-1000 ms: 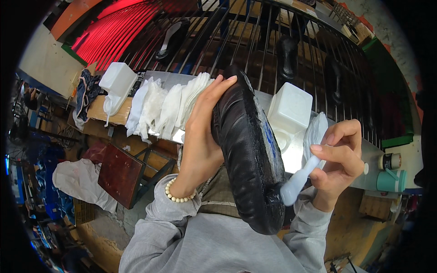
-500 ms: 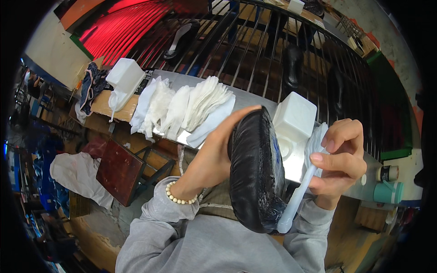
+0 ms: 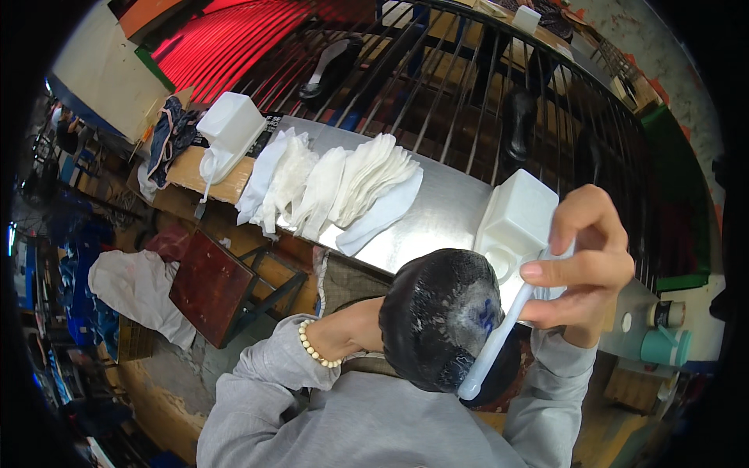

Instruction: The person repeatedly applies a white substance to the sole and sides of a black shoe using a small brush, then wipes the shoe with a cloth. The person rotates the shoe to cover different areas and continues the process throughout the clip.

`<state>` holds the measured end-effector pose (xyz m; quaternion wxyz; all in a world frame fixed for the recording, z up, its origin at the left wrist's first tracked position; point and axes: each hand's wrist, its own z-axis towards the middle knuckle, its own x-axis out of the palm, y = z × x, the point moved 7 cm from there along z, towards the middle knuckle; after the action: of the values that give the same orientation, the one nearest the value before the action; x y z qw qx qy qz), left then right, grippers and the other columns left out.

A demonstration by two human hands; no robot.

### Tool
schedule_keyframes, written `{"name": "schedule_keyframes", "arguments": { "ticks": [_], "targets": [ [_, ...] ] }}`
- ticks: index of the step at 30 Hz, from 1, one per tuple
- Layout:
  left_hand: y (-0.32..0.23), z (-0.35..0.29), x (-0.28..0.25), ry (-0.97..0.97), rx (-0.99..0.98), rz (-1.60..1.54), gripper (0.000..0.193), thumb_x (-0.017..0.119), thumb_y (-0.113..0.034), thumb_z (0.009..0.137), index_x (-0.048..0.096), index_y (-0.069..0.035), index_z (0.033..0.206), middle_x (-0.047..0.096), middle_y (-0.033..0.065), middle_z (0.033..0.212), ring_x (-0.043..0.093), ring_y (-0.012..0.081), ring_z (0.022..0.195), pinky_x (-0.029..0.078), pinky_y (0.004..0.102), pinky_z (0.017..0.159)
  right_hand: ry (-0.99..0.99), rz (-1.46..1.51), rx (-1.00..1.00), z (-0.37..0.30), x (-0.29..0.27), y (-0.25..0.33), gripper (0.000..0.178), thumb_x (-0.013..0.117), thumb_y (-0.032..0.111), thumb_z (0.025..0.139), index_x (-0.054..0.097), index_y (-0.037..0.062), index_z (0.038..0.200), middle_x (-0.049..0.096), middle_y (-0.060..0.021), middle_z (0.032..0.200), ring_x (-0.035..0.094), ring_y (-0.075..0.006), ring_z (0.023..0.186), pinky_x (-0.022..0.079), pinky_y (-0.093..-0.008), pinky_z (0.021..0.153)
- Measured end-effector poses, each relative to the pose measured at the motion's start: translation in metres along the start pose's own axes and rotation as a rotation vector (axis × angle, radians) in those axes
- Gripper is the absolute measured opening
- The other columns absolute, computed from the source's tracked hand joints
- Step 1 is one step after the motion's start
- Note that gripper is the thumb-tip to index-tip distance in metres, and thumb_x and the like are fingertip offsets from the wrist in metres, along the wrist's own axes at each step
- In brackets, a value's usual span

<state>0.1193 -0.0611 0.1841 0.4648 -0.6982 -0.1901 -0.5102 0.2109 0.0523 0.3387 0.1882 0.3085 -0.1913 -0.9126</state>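
Note:
A black leather shoe upper [image 3: 421, 327], apparently stretched over a last, is held up in front of my chest. Its rounded end tilts toward me, and whitish wet smears and a blue mark show on its underside. My left hand [image 3: 361, 326] supports it from behind, its fingers hidden by the leather. Between thumb and fingers, my right hand [image 3: 585, 261] grips a white glue applicator [image 3: 502, 338], whose rounded tip touches the lower part of the smeared underside. Pale, thin pieces show just behind the right fingers; whether the hand touches them I cannot tell.
White fabric pieces [image 3: 374, 179] fan out on the metal bench [image 3: 449, 203]. One white plastic container [image 3: 524, 210] stands near my right hand, another [image 3: 232, 129] at the left. Beyond runs a barred rack [image 3: 437, 93] carrying black shoes. A brown stool [image 3: 211, 288] stands left; a teal jug [image 3: 665, 345], right.
The shoe upper has turned from a side-on view to its rounded end, tipping lower. The applicator tip has shifted slightly left along its underside, and my left hand has slipped behind it.

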Motion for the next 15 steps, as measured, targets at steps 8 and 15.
{"name": "schedule_keyframes", "arguments": {
  "ticks": [8, 15],
  "targets": [
    [-0.015, -0.013, -0.018, -0.123, 0.108, 0.076, 0.08, 0.07, -0.031, 0.086, 0.035, -0.008, 0.154, 0.039, 0.0173, 0.153, 0.038, 0.0335, 0.14, 0.03, 0.0459, 0.119, 0.247, 0.315, 0.388, -0.043, 0.024, -0.053, 0.035, 0.095, 0.027, 0.057, 0.082, 0.0102, 0.085, 0.053, 0.0008, 0.081, 0.051, -0.0138, 0.077, 0.038, -0.0283, 0.065],
    [-0.033, -0.006, -0.054, -0.257, 0.314, 0.158, 0.079, 0.065, -0.042, 0.091, 0.033, -0.01, 0.156, 0.035, 0.0188, 0.157, 0.034, 0.0381, 0.144, 0.027, 0.0503, 0.121, 0.154, 0.188, 0.368, -0.029, 0.026, -0.059, 0.025, 0.092, 0.021, 0.066, 0.081, 0.0079, 0.085, 0.056, 0.0001, 0.084, 0.055, -0.0144, 0.081, 0.043, -0.028, 0.069]
  ]
}}
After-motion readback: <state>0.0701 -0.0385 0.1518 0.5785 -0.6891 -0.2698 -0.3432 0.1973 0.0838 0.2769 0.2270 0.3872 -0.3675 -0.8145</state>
